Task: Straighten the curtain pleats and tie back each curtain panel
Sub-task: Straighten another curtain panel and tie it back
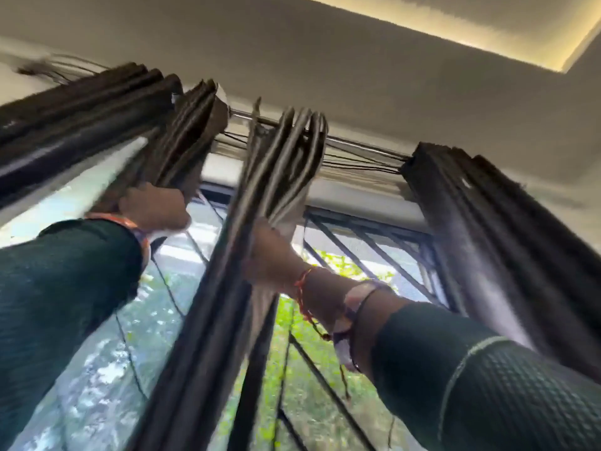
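— Below the rod (357, 143), what are the two hands doing?

— Both are raised high and well apart. The left hand (153, 206) is closed on the lower end of a gathered bunch (192, 131) of pleats that hangs from the rod's left part. The right hand (273, 255) grips a second bunch (292, 157) that hangs near the rod's middle, with the cloth pinched between thumb and fingers.

— Why grip so close under the rod?

— Probably because the folds are set there. A pleat squared up near its hanging point tends to fall straight all the way down, so working at the top saves smoothing the full length.

— And why one bunch in each hand?

— It looks as if the person is keeping the two groups separate so their folds do not tangle. That is a judgement; the picture is blurred with motion.

— Where are the other panels?

— A dark panel (65, 115) is bunched at the rod's far left, beyond the left hand, and another dark panel (487, 229) hangs from the rod's right end, well apart from the right hand. Neither is touched.

— Are any tied back?

— No tieback shows anywhere below the rod, so that step seems not yet done. Thin cords (357, 164) run along just beneath the rod; their purpose cannot be told.

— What lies behind?

— A window grille (357, 242), below the rod, with greenery beyond it.
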